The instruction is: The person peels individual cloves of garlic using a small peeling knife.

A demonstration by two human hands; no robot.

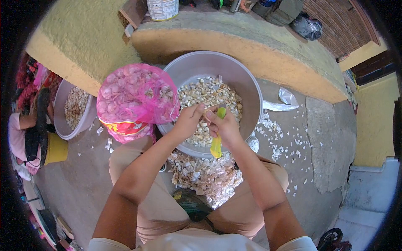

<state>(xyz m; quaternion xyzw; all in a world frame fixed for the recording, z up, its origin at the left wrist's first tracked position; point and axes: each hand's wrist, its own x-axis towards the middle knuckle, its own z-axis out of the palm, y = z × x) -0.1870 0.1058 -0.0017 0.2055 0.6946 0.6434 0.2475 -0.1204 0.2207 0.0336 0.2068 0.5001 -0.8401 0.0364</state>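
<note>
Over a large grey tub (255, 88) partly filled with loose garlic cloves (209, 90), my two hands meet. My left hand (189, 122) pinches a small pale piece, seemingly a garlic clove (206, 113), against the fingers of the other hand. My right hand (225, 126) is closed around a knife with a yellow-green handle (216, 146), the handle pointing down toward me. Left of the tub, a pink mesh bag (125, 92) full of garlic bulbs leans against the rim. A heap of garlic skins (205, 175) lies between my legs, below the tub.
A low concrete ledge (234, 46) runs behind the tub, with a white bucket (163, 9) on it. At the left, a person (27, 121) sits near a second tub (88, 115) of garlic and a yellow bucket (57, 148). Skins are scattered on the floor at right.
</note>
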